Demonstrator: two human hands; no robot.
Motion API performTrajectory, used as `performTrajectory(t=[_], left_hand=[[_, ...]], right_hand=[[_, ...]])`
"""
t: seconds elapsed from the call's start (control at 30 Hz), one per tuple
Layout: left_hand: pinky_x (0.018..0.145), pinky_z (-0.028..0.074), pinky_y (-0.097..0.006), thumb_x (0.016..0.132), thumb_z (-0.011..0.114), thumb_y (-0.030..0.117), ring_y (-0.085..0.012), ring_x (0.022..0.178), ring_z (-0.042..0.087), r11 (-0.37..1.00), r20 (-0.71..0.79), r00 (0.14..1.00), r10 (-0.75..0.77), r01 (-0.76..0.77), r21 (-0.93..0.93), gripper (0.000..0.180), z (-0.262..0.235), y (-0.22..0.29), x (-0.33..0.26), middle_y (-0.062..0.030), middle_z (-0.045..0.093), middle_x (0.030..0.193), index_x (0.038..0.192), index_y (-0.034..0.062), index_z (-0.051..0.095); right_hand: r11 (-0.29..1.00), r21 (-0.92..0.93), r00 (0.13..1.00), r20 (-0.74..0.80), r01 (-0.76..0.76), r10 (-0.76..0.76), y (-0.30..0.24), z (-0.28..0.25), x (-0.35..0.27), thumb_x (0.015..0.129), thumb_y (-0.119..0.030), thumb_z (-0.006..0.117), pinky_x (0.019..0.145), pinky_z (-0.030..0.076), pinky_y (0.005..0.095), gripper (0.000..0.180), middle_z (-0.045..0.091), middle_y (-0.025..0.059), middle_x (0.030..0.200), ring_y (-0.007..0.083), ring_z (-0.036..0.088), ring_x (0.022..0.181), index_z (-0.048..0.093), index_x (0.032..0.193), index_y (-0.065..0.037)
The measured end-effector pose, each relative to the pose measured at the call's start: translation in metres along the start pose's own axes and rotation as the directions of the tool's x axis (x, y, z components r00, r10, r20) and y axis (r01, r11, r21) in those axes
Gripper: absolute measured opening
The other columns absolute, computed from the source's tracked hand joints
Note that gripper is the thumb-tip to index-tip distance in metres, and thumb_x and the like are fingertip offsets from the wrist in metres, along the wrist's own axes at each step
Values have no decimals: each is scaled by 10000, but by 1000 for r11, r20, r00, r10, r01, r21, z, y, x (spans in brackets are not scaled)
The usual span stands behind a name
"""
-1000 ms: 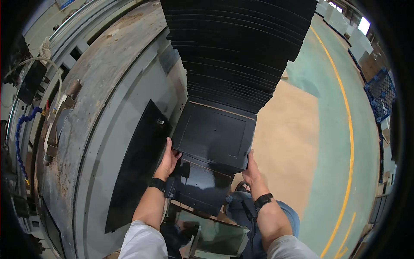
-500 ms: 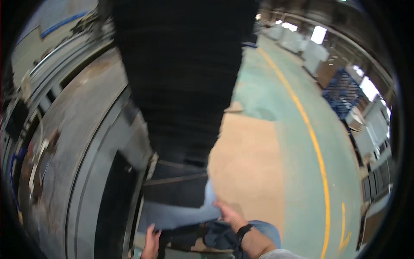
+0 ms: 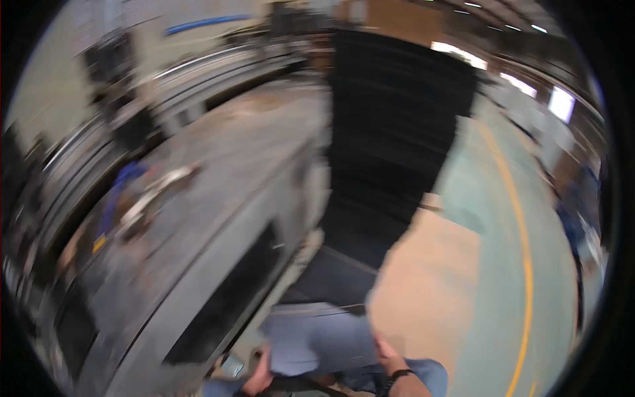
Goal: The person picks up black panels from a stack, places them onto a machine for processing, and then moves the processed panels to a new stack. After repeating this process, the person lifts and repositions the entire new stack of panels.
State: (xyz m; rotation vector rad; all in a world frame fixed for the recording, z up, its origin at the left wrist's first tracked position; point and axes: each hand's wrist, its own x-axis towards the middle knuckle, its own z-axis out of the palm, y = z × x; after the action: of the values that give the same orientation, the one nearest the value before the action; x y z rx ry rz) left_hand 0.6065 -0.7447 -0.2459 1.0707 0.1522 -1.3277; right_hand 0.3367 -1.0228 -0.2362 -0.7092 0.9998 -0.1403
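A flat blue-grey sheet [image 3: 321,339] lies across the space before my body, its material not clear. My left hand [image 3: 260,372] grips its left edge near the lower corner. At the right edge, my right hand [image 3: 390,357] closes on it, with a dark band around that wrist. Just beyond the sheet rises a tall stack of black sheets [image 3: 397,132], with thin pale lines across its lower part. The sheet's far edge overlaps the foot of this stack in view. Motion blurs the fingers somewhat.
On the left stands a long grey machine bed [image 3: 225,152] with a dark side opening. A blue-handled tool [image 3: 116,198] and a pale piece lie on it. Brown board [image 3: 430,264] covers the floor to the right, beside green floor with a yellow line [image 3: 522,245].
The view has swung left, so the stack appears farther right. The grey sheet, partly covered by the dark stack before, now shows broad and level between my hands.
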Motion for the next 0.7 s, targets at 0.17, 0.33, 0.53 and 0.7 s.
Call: performTrajectory(t=[0.17, 0.33, 0.53, 0.7], left_hand=[[1148, 166, -347, 751, 701, 340, -273, 1410, 208, 633, 316, 846, 430, -532, 562, 1024, 7, 3, 20, -90, 164, 1553, 1510, 75, 66], [1159, 129, -351, 524, 772, -51, -264, 1430, 153, 306, 472, 672, 571, -707, 637, 1250, -3, -12, -1, -143, 123, 1559, 1517, 111, 29], [1091, 270, -324, 896, 582, 439, -232, 1331, 355, 988, -183, 982, 36, -63, -143, 738, 57, 23, -73, -110, 354, 1470, 1470, 84, 282], [1040, 326, -316, 923, 383, 634, -197, 1277, 399, 957, -226, 930, 291, -282, 70, 745, 79, 57, -173, -87, 434, 1402, 1421, 80, 383]], right_hand=[[988, -52, 985, 107, 145, -139, -10, 7, 16, 886, -731, 254, 1031, 389, 463, 868, 396, 115, 1449, 306, 406, 1301, 283, 1469, -89], [973, -21, 973, -19, 231, -232, 9, 2, 24, 911, -685, 303, 983, 433, 428, 799, 457, 109, 1394, 281, 476, 1226, 331, 1445, -92], [967, 0, 963, -87, 256, -255, -11, 33, -37, 915, -675, 314, 975, 437, 419, 783, 468, 106, 1380, 275, 485, 1212, 341, 1439, -93], [934, 11, 934, 6, 356, -356, -51, 83, -99, 918, -666, 323, 969, 441, 412, 770, 478, 105, 1368, 270, 494, 1200, 349, 1433, -94]])
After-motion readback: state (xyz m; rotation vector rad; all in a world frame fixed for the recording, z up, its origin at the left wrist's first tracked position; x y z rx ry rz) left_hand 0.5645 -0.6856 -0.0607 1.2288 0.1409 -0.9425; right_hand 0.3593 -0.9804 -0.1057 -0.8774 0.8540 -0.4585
